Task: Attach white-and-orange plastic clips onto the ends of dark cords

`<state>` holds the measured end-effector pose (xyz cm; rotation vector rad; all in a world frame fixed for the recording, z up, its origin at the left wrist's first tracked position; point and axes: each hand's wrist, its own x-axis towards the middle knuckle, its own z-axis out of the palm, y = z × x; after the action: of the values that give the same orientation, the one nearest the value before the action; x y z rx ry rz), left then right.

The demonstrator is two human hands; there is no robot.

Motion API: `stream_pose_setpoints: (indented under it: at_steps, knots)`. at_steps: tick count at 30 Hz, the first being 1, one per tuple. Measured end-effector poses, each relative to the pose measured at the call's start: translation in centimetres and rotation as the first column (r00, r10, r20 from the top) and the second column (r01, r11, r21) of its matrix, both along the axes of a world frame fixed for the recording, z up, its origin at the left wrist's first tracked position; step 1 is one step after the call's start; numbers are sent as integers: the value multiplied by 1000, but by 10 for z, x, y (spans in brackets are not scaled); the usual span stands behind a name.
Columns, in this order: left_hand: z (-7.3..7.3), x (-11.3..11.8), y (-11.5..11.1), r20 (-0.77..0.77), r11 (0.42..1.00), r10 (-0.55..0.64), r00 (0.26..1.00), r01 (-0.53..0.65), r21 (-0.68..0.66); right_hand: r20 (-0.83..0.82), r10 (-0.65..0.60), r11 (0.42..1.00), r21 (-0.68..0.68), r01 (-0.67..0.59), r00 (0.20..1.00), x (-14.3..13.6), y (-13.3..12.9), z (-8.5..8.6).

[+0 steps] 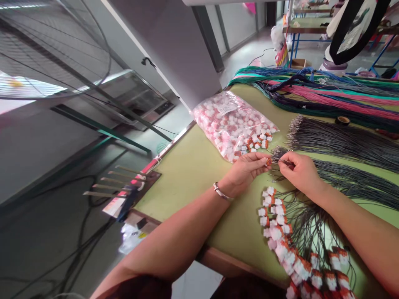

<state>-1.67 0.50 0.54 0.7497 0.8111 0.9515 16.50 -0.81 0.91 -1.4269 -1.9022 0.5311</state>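
Observation:
Between the thumb and fingers of my left hand is a small orange-and-white connector housing. Just to its right, my right hand is pinched on a thin black wire, whose end points toward the housing; whether it has entered cannot be seen. A clear plastic bag full of the same housings lies beyond my left hand, with loose housings at its mouth. Below my hands, a pile of wired connectors spreads toward the table's near edge.
Bundles of black wires with metal-tipped ends lie at the right, a roll of black tape on them. Coloured cables stretch across the far side. A metal-pronged rack sits on the table's left edge, and a fan guard is upper left.

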Motion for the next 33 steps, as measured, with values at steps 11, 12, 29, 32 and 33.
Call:
stream_pose_setpoints:
  at_steps: [11, 12, 29, 32, 33]
  knots:
    - [-3, 0, 0, -68, 994, -12, 998, 20, 106, 74, 22, 999, 48, -25, 997, 0, -3, -3]
    - [-3, 0, 0, -61, 994, -15, 998, 21, 105, 84, 23, 998, 52, -28, 996, 0, -3, -3]
    - [-16, 9, -2, -171, 979, 78, 982, -43, 197, 123, 69, 997, 15, -71, 990, -3, -5, -12]
    - [-16, 11, -3, -135, 987, 66, 989, -45, 155, 48, 96, 995, -23, -95, 994, -2, -3, -13]
    - [-15, 12, -3, -118, 988, 66, 991, -48, 145, 16, 102, 994, -33, -101, 995, -2, -3, -13]
